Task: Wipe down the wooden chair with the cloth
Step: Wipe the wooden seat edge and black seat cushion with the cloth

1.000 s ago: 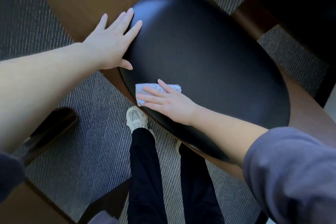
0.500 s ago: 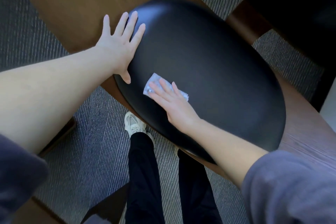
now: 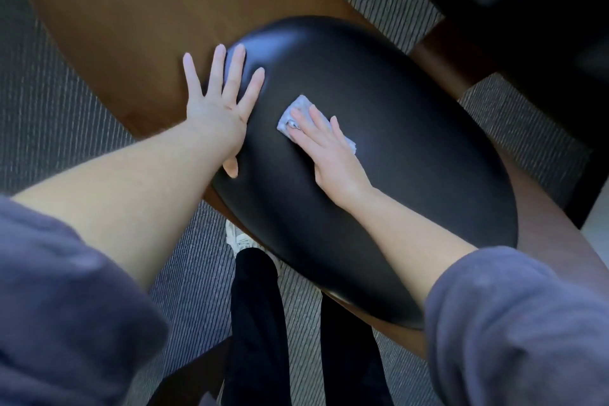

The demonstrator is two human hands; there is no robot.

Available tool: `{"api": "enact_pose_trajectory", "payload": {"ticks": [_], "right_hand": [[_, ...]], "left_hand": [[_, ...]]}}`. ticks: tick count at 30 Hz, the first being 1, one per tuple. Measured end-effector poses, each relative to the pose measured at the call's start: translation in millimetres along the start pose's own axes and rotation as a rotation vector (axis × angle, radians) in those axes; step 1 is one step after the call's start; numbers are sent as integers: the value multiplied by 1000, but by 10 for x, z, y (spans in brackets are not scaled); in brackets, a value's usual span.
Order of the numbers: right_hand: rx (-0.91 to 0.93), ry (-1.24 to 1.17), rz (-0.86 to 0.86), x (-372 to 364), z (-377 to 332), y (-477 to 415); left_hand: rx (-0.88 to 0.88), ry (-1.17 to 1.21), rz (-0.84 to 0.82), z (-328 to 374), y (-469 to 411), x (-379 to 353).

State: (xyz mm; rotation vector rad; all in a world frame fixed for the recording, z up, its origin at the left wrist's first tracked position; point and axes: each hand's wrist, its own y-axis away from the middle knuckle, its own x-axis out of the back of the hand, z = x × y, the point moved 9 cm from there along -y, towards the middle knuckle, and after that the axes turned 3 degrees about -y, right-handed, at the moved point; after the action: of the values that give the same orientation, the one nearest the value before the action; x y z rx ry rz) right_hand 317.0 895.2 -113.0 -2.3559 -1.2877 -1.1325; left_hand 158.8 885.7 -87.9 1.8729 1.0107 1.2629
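My right grip (image 3: 329, 155), fingers straight & flat, presses the small pale-grey folded cloth (image 3: 294, 113) onto the wooden chair's glossy black oval seat pad (image 3: 412, 158), nr the pad's far-left end. My left grip (image 3: 216, 115), spread flat, braces that end's rim, just beside the cloth. Pad's long axis runs far-left to near-right, so I reckon most wiping lies back toward me. No labels/writing legible.

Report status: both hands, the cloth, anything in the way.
Left hand flat on black seat cushion edge. Right hand flat, pressing cloth onto cushion. Nothing else on cushion.
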Motion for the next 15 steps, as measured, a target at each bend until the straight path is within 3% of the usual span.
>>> {"api": "enact_pose_trajectory", "payload": {"ticks": [9, 15], "right_hand": [[-243, -63, 9, 243, 548, -176], [-486, 121, 0, 507, 997, -258]], "left_hand": [[-11, 59, -86, -12, -56, -40], [-16, 64, -125, -11, -75, -63]]}}
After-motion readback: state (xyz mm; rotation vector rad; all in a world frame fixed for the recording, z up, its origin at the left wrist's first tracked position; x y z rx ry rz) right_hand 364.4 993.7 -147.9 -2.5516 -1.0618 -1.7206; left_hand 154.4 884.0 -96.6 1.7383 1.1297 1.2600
